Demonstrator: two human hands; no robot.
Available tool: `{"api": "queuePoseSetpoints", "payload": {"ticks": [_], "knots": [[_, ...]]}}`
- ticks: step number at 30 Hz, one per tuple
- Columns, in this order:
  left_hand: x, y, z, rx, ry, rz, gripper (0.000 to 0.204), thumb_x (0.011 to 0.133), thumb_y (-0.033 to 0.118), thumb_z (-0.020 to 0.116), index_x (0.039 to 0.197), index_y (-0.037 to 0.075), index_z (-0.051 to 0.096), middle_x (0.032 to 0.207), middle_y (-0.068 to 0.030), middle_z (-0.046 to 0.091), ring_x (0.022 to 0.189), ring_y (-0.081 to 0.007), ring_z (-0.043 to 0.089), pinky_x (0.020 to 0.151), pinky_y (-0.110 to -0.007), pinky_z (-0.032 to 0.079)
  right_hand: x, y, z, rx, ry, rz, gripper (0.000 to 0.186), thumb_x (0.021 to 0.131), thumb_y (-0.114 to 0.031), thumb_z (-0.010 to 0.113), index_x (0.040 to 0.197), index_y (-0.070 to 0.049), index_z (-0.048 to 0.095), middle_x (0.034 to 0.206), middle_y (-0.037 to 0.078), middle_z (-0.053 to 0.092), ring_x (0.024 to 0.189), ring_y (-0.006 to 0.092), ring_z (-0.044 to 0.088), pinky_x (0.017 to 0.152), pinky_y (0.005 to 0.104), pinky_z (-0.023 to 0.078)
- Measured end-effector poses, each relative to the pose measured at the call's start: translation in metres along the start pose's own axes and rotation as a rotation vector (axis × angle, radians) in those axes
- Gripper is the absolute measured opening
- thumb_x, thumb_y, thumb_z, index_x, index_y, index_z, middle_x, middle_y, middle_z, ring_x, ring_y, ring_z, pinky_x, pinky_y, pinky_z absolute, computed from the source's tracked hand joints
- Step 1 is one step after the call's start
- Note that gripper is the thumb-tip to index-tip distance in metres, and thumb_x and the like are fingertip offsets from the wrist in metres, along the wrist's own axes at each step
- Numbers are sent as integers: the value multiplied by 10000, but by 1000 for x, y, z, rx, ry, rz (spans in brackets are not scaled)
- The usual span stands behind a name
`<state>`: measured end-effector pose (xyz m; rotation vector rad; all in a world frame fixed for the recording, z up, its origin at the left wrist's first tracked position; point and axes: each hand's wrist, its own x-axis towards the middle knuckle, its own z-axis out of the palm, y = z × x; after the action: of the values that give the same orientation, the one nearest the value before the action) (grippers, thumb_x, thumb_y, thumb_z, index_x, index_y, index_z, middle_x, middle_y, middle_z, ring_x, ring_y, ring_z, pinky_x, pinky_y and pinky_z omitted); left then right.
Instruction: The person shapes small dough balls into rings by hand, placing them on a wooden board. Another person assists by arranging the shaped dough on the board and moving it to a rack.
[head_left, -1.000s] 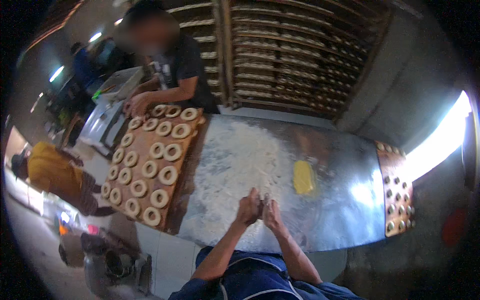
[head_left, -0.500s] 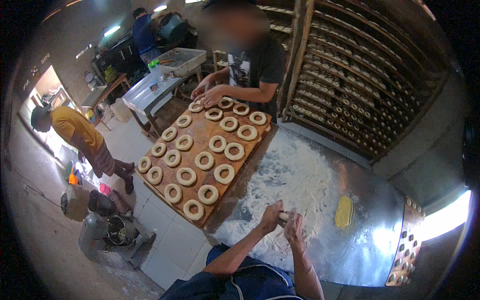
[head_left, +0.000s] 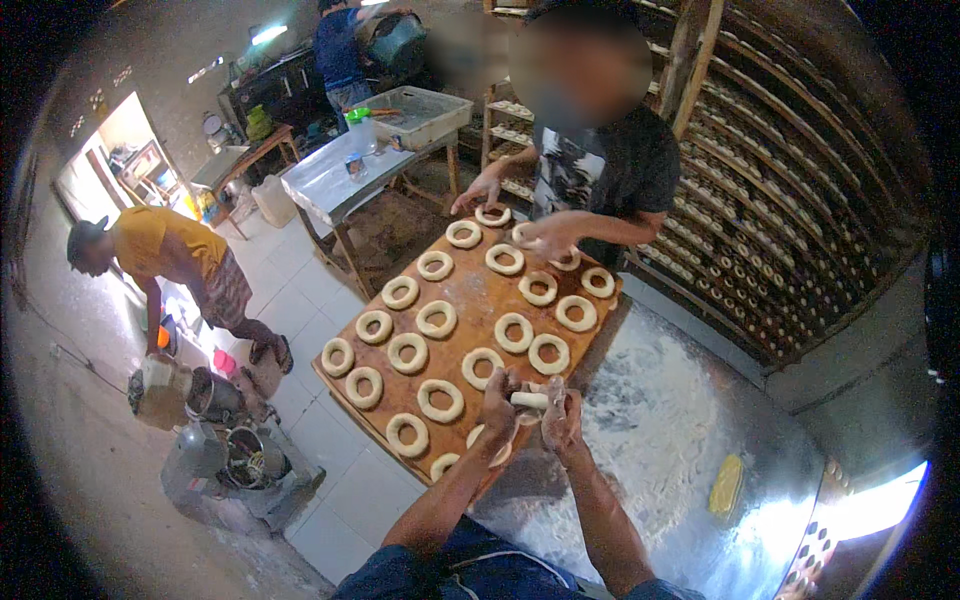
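Note:
Between my left hand (head_left: 498,408) and my right hand (head_left: 563,420) is a pale dough ring (head_left: 530,399), seen nearly edge-on. Both hands are closed on its ends, and my fingers hide part of its shape. They hover over the near right edge of a wooden board (head_left: 462,290). Rows of similar dough rings (head_left: 441,400) lie flat on that board; my forearms cover some of the nearest ones. Across the board, a co-worker's hands (head_left: 545,235) reach to the rings at the far edge.
A floured metal table (head_left: 640,410) extends to the right of the board, with a yellow slab (head_left: 726,485) on it. Tall racks (head_left: 790,190) of dough pieces line the back right. Another person (head_left: 180,265) bends over a bucket (head_left: 160,388) at left, near a machine (head_left: 240,465).
My hands have moved from above the floured table to over the board's near edge, carrying the dough. The view has swung left. The person in yellow has reached down to the bucket.

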<state>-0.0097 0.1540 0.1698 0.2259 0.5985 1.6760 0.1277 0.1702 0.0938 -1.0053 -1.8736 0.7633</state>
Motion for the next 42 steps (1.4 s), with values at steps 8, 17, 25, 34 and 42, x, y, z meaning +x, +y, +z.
{"api": "queuePoseSetpoints", "payload": {"ticks": [8,17,25,34,42], "knots": [[80,60,-36,196,45,0,375,955,350,411,776,29,481,648,-136,504,585,-276,512,541,-406,388,103,-47,39,33,-123,48,407,992,-377,473,1061,4,597,894,125,616,820,234,606,748,366,490],[209,144,-57,1395,-136,621,158,894,140,526,843,-9,506,723,-178,543,633,-349,549,542,-434,442,254,-66,57,147,-294,304,448,841,-272,700,1119,55,571,1005,164,652,838,213,636,757,362,517],[224,148,-29,1982,-190,432,237,756,154,719,836,-32,595,815,-247,604,767,-413,624,630,-484,496,223,-44,38,-374,-106,410,691,819,-200,712,1365,55,376,1017,193,636,963,297,630,801,410,506],[190,156,-18,1936,-99,309,267,796,171,692,970,-17,617,910,-225,637,871,-417,614,731,-461,495,28,-83,-60,-32,77,520,385,839,-55,648,1192,-28,496,965,140,633,823,223,640,726,342,519],[23,257,-93,1361,407,792,147,864,80,616,983,-5,603,917,-77,621,823,-185,572,755,-330,478,-160,-61,-148,-177,467,837,139,906,-170,582,877,-43,531,737,90,636,639,164,639,574,292,510]]}}
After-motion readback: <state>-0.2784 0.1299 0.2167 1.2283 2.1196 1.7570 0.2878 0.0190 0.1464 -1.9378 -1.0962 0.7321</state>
